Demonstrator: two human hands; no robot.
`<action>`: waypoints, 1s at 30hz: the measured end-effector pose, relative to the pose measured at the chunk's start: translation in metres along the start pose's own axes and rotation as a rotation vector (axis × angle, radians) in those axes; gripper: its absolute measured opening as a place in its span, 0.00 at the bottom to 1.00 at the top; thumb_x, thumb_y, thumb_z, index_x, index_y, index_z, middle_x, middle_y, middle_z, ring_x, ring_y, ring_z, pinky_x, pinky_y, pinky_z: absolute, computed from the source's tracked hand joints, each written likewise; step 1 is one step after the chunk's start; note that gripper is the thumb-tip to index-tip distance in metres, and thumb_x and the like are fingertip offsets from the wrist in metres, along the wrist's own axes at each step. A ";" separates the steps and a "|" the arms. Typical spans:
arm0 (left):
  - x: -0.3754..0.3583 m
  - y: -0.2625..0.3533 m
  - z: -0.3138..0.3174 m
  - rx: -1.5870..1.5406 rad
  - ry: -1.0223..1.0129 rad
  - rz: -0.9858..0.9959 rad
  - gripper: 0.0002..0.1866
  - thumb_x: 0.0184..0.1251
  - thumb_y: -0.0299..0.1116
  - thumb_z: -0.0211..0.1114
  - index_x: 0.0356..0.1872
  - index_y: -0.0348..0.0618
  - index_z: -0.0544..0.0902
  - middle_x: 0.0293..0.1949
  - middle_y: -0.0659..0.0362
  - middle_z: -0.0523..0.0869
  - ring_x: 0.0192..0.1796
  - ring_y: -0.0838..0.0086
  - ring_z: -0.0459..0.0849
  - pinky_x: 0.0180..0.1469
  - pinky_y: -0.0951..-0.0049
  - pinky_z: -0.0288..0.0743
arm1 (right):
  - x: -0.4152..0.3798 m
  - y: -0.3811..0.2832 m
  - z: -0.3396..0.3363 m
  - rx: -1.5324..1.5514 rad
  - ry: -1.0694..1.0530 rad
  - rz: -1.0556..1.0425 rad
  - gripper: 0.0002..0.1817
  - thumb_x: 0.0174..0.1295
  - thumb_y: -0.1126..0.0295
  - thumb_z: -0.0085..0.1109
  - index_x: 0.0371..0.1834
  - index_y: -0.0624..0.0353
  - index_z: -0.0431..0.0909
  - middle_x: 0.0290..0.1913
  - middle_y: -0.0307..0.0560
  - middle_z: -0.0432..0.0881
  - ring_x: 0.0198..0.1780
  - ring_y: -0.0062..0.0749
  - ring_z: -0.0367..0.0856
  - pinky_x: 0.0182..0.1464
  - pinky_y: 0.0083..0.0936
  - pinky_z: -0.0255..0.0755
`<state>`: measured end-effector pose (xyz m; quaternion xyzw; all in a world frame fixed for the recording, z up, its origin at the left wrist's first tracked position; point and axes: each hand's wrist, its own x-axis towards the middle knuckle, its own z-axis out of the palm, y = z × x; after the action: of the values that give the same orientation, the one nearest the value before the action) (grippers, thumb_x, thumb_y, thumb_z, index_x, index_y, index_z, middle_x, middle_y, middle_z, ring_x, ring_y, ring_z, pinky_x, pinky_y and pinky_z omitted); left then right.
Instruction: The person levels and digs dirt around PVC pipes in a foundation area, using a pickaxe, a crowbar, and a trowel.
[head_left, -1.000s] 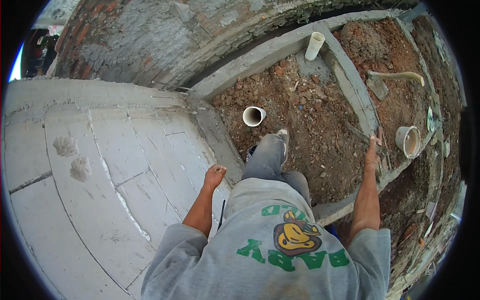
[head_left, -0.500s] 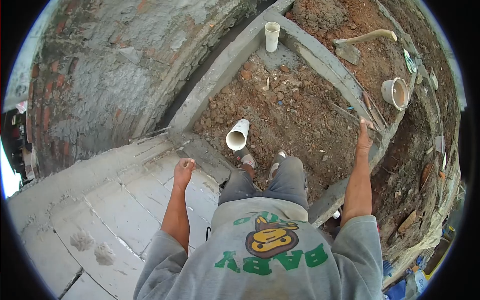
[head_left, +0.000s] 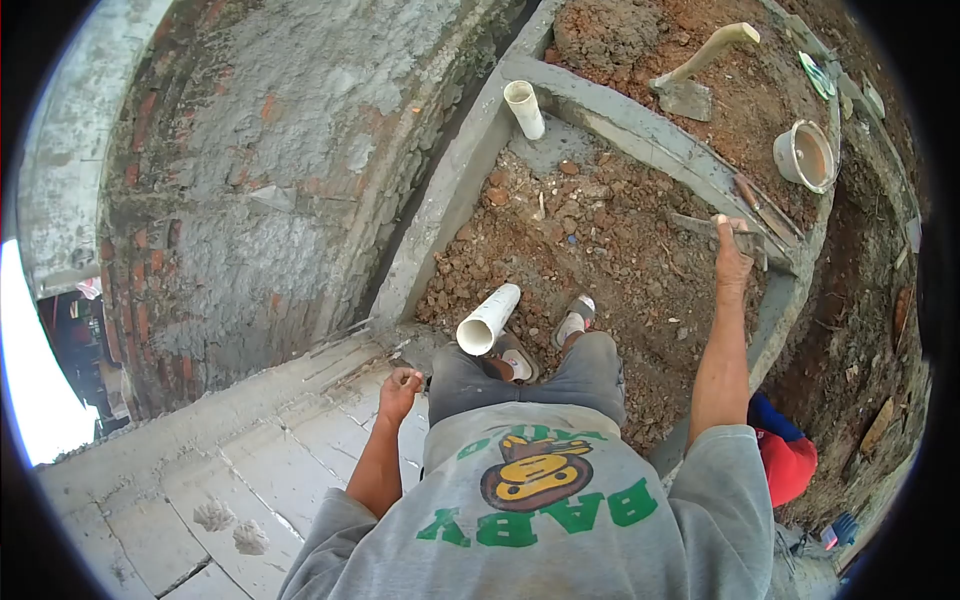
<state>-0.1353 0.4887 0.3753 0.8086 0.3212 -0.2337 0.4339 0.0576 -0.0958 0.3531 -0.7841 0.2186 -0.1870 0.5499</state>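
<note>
My right hand grips a long narrow trowel, seen nearly edge-on, with its tip pointing left over the soil. It is close to the inner side of the concrete beam. My left hand hangs with curled fingers above the white block surface, and nothing shows in it. A white pipe rises from the ground just in front of my legs. Another upright white pipe stands in the far corner of the beams.
A hoe and a bucket rest on soil beyond the right beam. Long tools lie along that beam. A rough brick wall stands at left. A person in red is low at my right.
My view has swung, so the scene sits differently. My right hand and the trowel have turned slightly. A person in red now shows at lower right.
</note>
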 end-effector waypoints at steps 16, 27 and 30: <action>0.094 0.143 0.007 0.505 -0.104 0.417 0.18 0.57 0.38 0.64 0.45 0.38 0.77 0.35 0.50 0.86 0.40 0.64 0.85 0.46 0.68 0.76 | -0.003 -0.197 -0.042 0.536 0.073 -0.256 0.13 0.65 0.63 0.56 0.25 0.57 0.70 0.23 0.37 0.69 0.25 0.25 0.68 0.39 0.29 0.69; 0.045 0.307 0.306 0.620 -1.107 1.239 0.28 0.46 0.45 0.72 0.52 0.54 0.77 0.54 0.59 0.78 0.65 0.66 0.67 0.69 0.53 0.52 | -0.140 -0.216 -0.111 0.739 -0.037 -0.341 0.15 0.61 0.54 0.55 0.27 0.50 0.66 0.21 0.33 0.69 0.25 0.21 0.69 0.41 0.24 0.65; 0.064 0.268 0.344 0.917 -1.158 0.821 0.15 0.41 0.45 0.74 0.30 0.50 0.85 0.28 0.56 0.85 0.50 0.60 0.77 0.48 0.58 0.69 | -0.157 -0.142 -0.121 0.818 0.275 -0.227 0.15 0.63 0.56 0.54 0.30 0.53 0.64 0.20 0.34 0.67 0.22 0.20 0.67 0.37 0.24 0.64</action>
<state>0.0677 0.1043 0.3045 0.7099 -0.3977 -0.5423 0.2094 -0.1190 -0.0618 0.5185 -0.4891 0.1104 -0.4196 0.7567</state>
